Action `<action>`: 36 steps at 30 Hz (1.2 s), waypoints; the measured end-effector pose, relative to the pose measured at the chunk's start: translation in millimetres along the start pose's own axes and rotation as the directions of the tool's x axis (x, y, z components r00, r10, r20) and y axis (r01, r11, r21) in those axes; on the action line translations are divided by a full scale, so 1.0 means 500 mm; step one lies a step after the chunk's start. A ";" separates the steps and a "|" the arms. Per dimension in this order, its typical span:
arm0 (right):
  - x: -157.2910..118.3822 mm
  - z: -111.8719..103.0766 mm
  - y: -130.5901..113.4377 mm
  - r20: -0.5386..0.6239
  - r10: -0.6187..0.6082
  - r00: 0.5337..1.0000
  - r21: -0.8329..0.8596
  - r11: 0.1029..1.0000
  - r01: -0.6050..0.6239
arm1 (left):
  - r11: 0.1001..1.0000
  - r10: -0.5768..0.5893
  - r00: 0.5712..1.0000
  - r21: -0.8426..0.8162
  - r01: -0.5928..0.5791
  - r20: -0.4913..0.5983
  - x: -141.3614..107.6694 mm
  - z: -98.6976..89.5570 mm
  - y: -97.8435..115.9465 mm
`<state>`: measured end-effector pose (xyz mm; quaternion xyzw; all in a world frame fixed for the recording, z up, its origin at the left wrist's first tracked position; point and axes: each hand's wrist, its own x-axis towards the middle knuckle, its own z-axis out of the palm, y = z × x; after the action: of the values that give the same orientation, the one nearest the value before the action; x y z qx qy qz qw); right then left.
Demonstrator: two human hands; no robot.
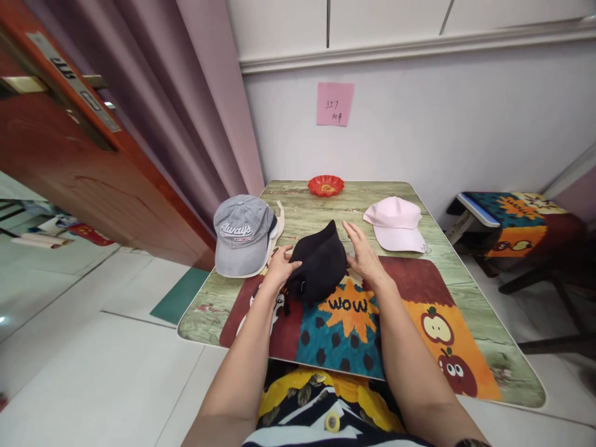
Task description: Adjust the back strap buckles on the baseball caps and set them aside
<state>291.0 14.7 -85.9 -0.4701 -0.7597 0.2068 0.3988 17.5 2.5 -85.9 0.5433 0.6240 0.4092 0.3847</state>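
Note:
A black cap [319,264] is tilted between my hands, above the colourful mat [344,344]. My left hand [280,268] grips the cap's left edge, thumb on the outside. At the cap's right side is my right hand [365,257], its fingers apart and stretched out, close beside the fabric. To the left, a grey cap [239,239] with "Always" on its front lies over other headwear with a beige strap. A pale pink cap [395,223] rests at the right.
A red scalloped dish [326,185] stands at the back of the wood-patterned table [205,316]. Behind it, a pink note [335,104] is stuck to the wall. A curtain and an orange-brown door are at the left; another small table is at the right.

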 end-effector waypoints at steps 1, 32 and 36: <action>0.002 0.006 -0.006 -0.022 -0.020 1.000 0.026 0.999 0.021 | 0.993 -0.044 0.999 -0.110 0.046 0.025 -0.003 0.002 0.003; 0.022 0.090 -0.004 0.258 0.611 0.748 0.966 -0.159 -0.204 | 0.554 -0.132 0.972 -0.799 0.233 0.193 -0.061 0.062 0.099; 0.014 0.092 0.005 0.311 0.543 0.780 0.947 -0.106 -0.304 | 0.570 -0.015 0.999 -0.820 0.043 0.042 -0.008 -0.004 0.171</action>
<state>253.9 24.8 -112.5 -0.3052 -0.1787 0.7326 0.5815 47.2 4.9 -5.7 0.2991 0.3662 0.6372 0.6086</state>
